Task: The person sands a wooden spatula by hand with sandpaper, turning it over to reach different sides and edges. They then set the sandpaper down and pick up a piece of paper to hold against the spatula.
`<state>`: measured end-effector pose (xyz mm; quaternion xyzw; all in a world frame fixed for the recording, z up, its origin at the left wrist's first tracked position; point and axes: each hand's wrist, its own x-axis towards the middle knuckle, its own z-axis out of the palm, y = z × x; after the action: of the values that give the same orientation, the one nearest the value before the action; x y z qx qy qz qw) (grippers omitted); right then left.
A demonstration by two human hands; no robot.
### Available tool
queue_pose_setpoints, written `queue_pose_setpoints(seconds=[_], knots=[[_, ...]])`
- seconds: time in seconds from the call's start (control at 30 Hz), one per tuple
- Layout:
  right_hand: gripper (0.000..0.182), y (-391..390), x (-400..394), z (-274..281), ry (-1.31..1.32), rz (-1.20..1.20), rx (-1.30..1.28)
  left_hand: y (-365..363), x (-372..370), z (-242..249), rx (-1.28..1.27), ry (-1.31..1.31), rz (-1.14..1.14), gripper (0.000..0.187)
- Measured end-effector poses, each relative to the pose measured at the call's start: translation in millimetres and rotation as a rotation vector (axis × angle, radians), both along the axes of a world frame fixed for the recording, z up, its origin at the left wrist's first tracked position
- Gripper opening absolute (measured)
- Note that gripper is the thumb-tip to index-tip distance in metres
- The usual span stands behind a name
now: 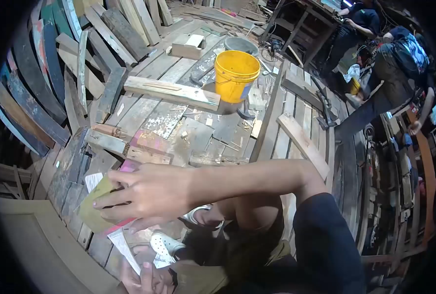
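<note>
My right hand (147,192) reaches across from the right, its fingers laid over an olive-green flat piece with pink edges (93,208). Its thumb is partly hidden, and I cannot make out exactly what the piece is. At the bottom, my left hand (149,278) pinches a narrow white paper strip (124,250) that points up toward the green piece. Another bit of printed white paper (93,181) shows behind the piece. Below my hands are my feet in white clogs (165,245).
A yellow bucket (235,78) stands ahead beside a wooden beam (174,93). A hammer (247,110) lies near it. Boards (36,73) lean at the left; a panel (41,245) is at lower left. Two people (399,63) are at the right.
</note>
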<state>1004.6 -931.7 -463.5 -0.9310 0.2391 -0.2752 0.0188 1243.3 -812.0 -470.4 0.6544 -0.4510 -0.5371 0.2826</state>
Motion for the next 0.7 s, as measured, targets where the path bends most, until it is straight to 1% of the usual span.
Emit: queue_pose_setpoints(seconds=[0.07,0.17,0.2,0.23,0.37,0.4,0.53,0.63,0.67,0.7], knots=[[0.052,-1,0,-3,0.000,0.019,-0.005,1,9,-9,0.044,-0.009,0.035,0.063],[0.053,0,0,-1,0.007,0.023,0.044,0,20,-19,0.109,-0.022,0.085,0.065],[0.052,0,0,-2,0.004,0.014,0.031,0,11,-6,0.156,-0.132,0.039,0.064],[0.051,-1,1,-4,0.001,0.006,0.017,0,10,-4,0.155,-0.131,0.038,0.064],[0.046,1,2,0,0.039,-0.024,-0.044,-1,6,2,0.185,0.049,0.096,0.062],[0.043,0,3,-3,0.027,-0.042,-0.105,-1,5,3,0.191,0.094,0.110,0.061],[0.042,4,17,-9,-0.054,-0.111,-0.235,-3,3,6,0.219,0.274,0.168,0.060],[0.036,12,26,-8,-0.084,-0.161,-0.239,-1,4,6,0.246,0.410,0.223,0.060],[0.036,12,30,-11,-0.153,-0.189,-0.334,-3,2,9,0.246,0.411,0.226,0.060],[0.035,12,32,-11,-0.176,-0.182,-0.353,-4,2,10,0.243,0.398,0.187,0.060]])
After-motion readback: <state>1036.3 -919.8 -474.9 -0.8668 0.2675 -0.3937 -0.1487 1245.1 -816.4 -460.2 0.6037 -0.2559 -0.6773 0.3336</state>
